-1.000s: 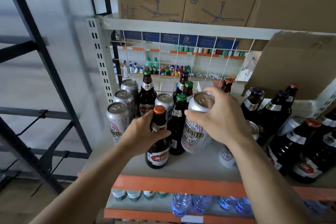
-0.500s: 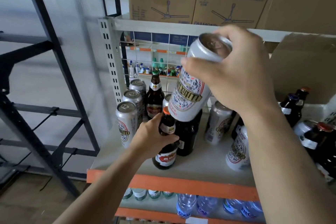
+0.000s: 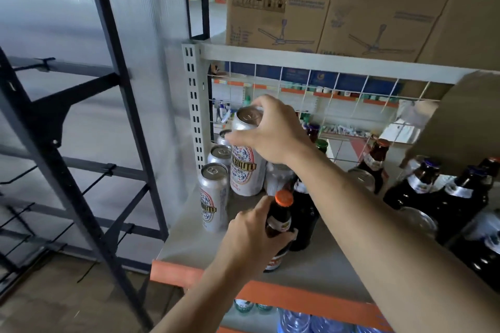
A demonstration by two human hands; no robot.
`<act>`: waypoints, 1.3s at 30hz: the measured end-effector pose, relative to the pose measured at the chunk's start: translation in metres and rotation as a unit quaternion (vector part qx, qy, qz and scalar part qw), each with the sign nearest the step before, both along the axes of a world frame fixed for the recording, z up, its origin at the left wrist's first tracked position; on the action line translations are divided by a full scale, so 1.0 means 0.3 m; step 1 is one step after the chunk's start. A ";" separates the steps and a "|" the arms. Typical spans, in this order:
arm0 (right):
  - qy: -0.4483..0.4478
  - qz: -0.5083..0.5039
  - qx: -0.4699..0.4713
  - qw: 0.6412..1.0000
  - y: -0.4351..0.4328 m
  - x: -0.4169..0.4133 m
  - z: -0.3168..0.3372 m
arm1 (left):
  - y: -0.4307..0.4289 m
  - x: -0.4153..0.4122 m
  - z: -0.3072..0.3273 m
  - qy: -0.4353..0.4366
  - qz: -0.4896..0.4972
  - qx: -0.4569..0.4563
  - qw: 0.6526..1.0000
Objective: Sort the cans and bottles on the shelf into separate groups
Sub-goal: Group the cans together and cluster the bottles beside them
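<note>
The right hand (image 3: 273,130) gripped the white can (image 3: 244,167) from above, fingers closed round its rim. The can stood upright, long axis vertical, its base at or just above the shelf (image 3: 194,240); contact could not be told. It sat directly beside the row of cans (image 3: 215,189) lined along the shelf's left edge, at about 9 o'clock from it, so any setting-down turned on keeping that narrow gap without knocking the nearest one.

The left hand (image 3: 254,235) was wrapped round the neck and shoulder of the orange-capped bottle (image 3: 280,224), upright near the front edge, at 6 o'clock from the held can. The left hand was the nearer one to the remaining bottles in the middle.

A dark bottle (image 3: 305,213) stood just beside the held bottle at 3 o'clock, partly hidden by the right forearm. The bottle group (image 3: 438,197) filled the right side at 3 o'clock, well apart from the cans. In my judgement, the right forearm crossing over the centre would block the left hand's path rightward until it cleared.
</note>
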State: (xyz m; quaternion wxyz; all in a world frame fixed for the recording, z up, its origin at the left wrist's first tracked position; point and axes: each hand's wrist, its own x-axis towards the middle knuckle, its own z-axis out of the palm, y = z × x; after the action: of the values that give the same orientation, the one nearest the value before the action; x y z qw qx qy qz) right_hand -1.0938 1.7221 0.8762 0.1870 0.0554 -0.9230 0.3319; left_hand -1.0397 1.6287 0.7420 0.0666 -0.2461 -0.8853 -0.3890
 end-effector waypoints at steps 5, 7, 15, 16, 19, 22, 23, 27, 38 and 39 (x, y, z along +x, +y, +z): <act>-0.087 0.016 0.019 0.996 0.013 -0.065 -0.070 | -0.011 0.001 -0.014 -0.022 -0.003 0.024 0.999; -0.120 0.019 0.026 0.992 0.022 -0.080 -0.091 | -0.006 -0.002 -0.013 -0.029 -0.006 0.028 0.999; -0.220 0.048 0.195 0.955 0.035 -0.106 -0.140 | 0.006 -0.027 -0.025 -0.035 -0.013 0.022 0.999; -0.225 0.054 0.207 0.950 0.036 -0.110 -0.147 | 0.006 -0.028 -0.025 -0.033 -0.013 0.025 0.999; -0.232 0.071 0.234 0.941 0.028 -0.119 -0.169 | 0.006 -0.030 -0.022 -0.025 -0.017 0.032 0.999; -0.244 0.092 0.253 0.932 0.020 -0.131 -0.180 | 0.004 -0.030 -0.022 -0.024 -0.024 0.039 0.999; -0.249 0.099 0.259 0.928 0.019 -0.134 -0.180 | 0.004 -0.030 -0.022 -0.025 -0.027 0.040 0.999; -0.264 0.123 0.271 0.917 0.015 -0.143 -0.179 | 0.001 -0.030 -0.022 -0.024 -0.025 0.034 0.999; -0.256 0.114 0.216 0.935 0.037 -0.159 -0.217 | -0.003 -0.020 -0.018 -0.030 -0.019 0.028 0.999; -0.257 0.114 0.212 0.936 0.041 -0.158 -0.218 | -0.002 -0.021 -0.018 -0.030 -0.019 0.029 0.999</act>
State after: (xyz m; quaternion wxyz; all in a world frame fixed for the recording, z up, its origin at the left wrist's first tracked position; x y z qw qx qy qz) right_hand -1.1410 1.7344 0.8107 -0.1114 0.1114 -0.9760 0.1501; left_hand -1.0459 1.6281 0.7365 0.0401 -0.2492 -0.8704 -0.4228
